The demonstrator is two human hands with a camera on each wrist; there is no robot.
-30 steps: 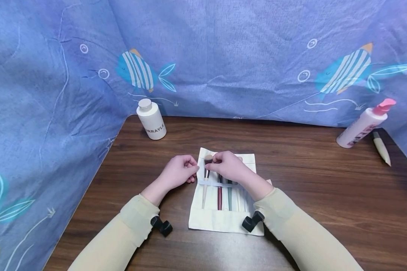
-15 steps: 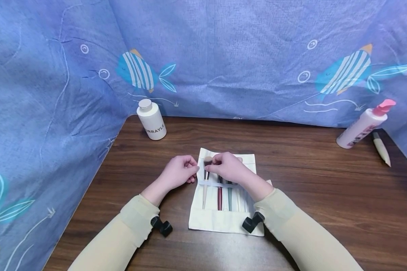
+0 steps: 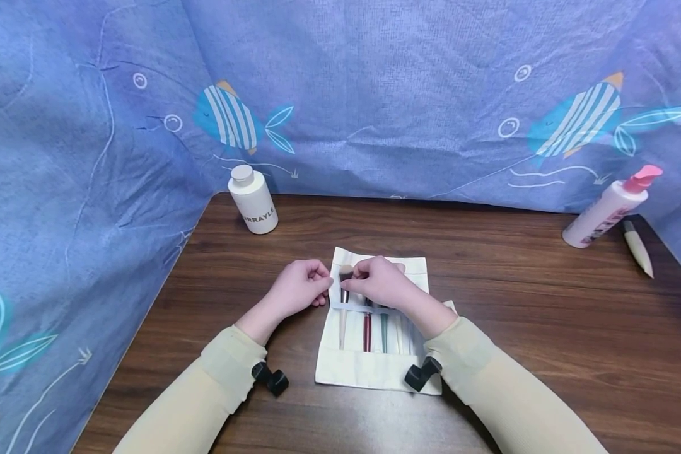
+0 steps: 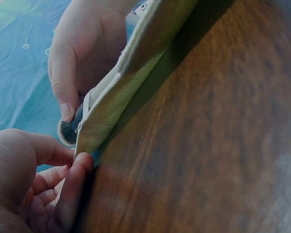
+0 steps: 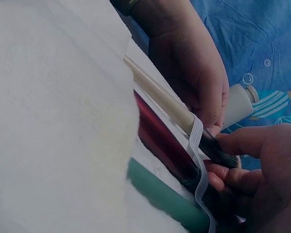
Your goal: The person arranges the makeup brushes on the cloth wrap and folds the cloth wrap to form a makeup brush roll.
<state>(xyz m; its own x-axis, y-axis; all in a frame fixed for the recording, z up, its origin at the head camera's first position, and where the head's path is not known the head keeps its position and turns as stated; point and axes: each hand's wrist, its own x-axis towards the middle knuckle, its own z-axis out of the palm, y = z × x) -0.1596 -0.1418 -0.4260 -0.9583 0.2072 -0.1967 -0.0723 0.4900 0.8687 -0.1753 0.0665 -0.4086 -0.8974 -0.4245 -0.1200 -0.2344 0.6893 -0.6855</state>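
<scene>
A cream cloth brush roll (image 3: 346,367) lies unrolled on the table, with several makeup brushes in its pocket and under a white elastic band (image 5: 196,141). My right hand (image 3: 380,279) pinches the dark ferrule of the leftmost makeup brush (image 5: 160,94), which has a pale handle. Beside it lie a red-handled brush (image 5: 160,133) and a green-handled brush (image 5: 167,194). The left edge of the roll is pinched between thumb and finger of my left hand (image 3: 302,287). Bristles of the other brushes are mostly hidden behind my right hand.
A white bottle (image 3: 255,205) stands at the back left of the wooden table (image 3: 516,284). At the back right is a pump bottle (image 3: 601,217) with a pink top, and a pale brush-like item (image 3: 638,251) lies beside it. A blue fish-print cloth (image 3: 397,107) hangs behind.
The pale-handled makeup brush has slid slightly toward me, its bristle tip now lower, and my right hand has shifted down a little with it. My left hand has stayed at the roll's edge.
</scene>
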